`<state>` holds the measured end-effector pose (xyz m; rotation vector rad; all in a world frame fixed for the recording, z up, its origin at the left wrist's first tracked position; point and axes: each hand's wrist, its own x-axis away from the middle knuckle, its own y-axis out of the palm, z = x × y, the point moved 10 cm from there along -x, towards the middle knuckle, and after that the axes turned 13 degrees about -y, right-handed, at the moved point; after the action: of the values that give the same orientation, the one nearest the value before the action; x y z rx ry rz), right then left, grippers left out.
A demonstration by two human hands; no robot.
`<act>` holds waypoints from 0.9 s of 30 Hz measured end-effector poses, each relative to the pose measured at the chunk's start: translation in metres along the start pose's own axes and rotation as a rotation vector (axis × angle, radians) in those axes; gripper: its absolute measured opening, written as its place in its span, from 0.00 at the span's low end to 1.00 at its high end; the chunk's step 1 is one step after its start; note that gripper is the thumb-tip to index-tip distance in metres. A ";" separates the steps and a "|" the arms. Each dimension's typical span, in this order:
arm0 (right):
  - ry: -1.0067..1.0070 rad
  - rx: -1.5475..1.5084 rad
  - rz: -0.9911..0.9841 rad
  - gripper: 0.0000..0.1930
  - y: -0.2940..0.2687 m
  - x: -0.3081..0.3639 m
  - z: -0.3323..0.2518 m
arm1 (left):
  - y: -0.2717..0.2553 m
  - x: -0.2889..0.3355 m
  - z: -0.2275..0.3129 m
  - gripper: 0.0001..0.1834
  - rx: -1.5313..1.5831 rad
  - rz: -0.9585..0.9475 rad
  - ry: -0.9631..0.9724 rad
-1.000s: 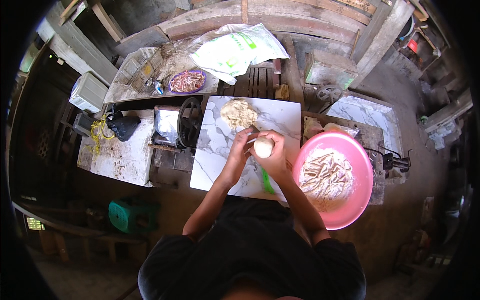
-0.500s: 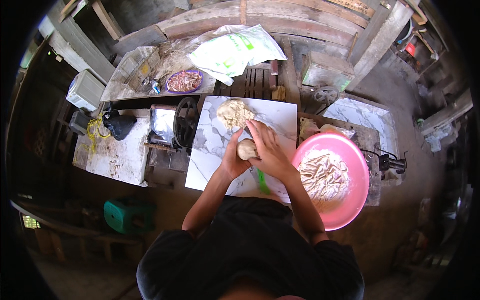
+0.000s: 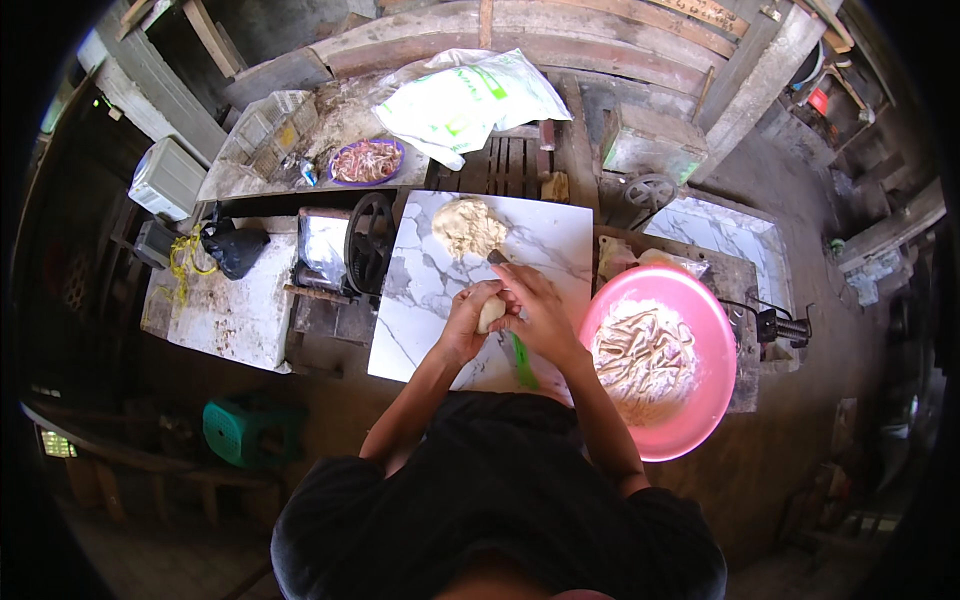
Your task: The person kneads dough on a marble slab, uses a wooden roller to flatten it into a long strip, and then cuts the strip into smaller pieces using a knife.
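Note:
Over the marble-patterned board (image 3: 410, 300), a small ball of pale dough (image 3: 491, 314) is held between my two hands. My left hand (image 3: 467, 318) wraps its fingers round the left side of the ball. My right hand (image 3: 540, 308) closes over it from the right, fingers and thumb against the dough, hiding part of it. Just beyond the right fingertips shows a small dark patch (image 3: 497, 257) that I cannot make out. Farther back on the board lies a larger rough lump of dough (image 3: 470, 228). A green strip-like thing (image 3: 523, 362) lies below my hands.
To the right stands a pink basin (image 3: 715, 390) with floured dough strips (image 3: 645, 350). A machine's dark wheel (image 3: 370, 243) borders the board's left side. Behind are a white sack (image 3: 470, 100) and a purple-rimmed dish (image 3: 366, 163). A green stool (image 3: 235, 430) stands lower left.
My left fingers have curled in round the dough ball, covering more of it. My right hand has shifted slightly toward me, its fingers less stretched out.

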<state>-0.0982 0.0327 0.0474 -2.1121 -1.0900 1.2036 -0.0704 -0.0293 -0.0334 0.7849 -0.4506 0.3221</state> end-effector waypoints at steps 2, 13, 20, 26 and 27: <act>0.006 -0.018 0.048 0.31 0.000 0.003 0.001 | -0.007 -0.011 -0.011 0.12 0.149 -0.062 -0.044; -0.184 0.248 0.352 0.14 -0.023 0.009 -0.030 | 0.008 0.002 -0.010 0.09 0.277 -0.092 -0.238; -0.206 0.275 0.336 0.11 -0.022 0.003 -0.035 | 0.012 0.001 -0.006 0.10 0.308 -0.203 -0.222; -0.185 0.377 0.330 0.08 -0.019 0.003 -0.040 | 0.002 -0.006 -0.007 0.11 0.459 -0.103 -0.213; -0.186 0.384 0.316 0.08 -0.018 0.003 -0.038 | 0.006 -0.005 -0.008 0.11 0.465 -0.199 -0.249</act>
<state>-0.0716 0.0446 0.0780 -1.9418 -0.5443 1.6360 -0.0748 -0.0200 -0.0373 1.3236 -0.5336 0.1421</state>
